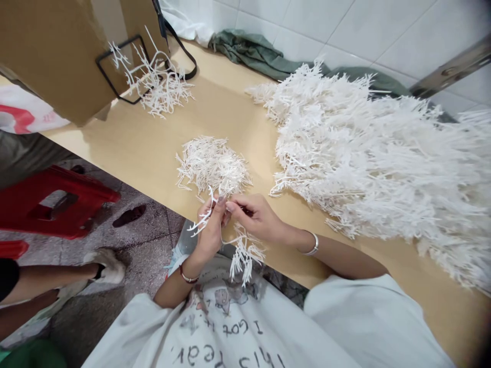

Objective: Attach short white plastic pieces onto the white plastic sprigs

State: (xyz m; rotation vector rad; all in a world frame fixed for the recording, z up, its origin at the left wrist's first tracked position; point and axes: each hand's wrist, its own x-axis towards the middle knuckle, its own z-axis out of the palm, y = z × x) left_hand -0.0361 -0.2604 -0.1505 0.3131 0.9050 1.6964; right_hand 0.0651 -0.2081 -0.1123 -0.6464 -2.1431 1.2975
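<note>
My left hand and my right hand meet at the near edge of a light wooden table. Both are closed on one white plastic branched frame, a stem with many thin sticks on it. Part of the frame hangs down over my lap. The fingertips of both hands pinch its upper end. Just beyond my hands lies a small heap of loose white plastic sticks.
A very large pile of white branched plastic frames covers the table's right side. A few bare stripped frames lie at the far left by a cardboard box. A red stool and another person's legs are on the floor at left.
</note>
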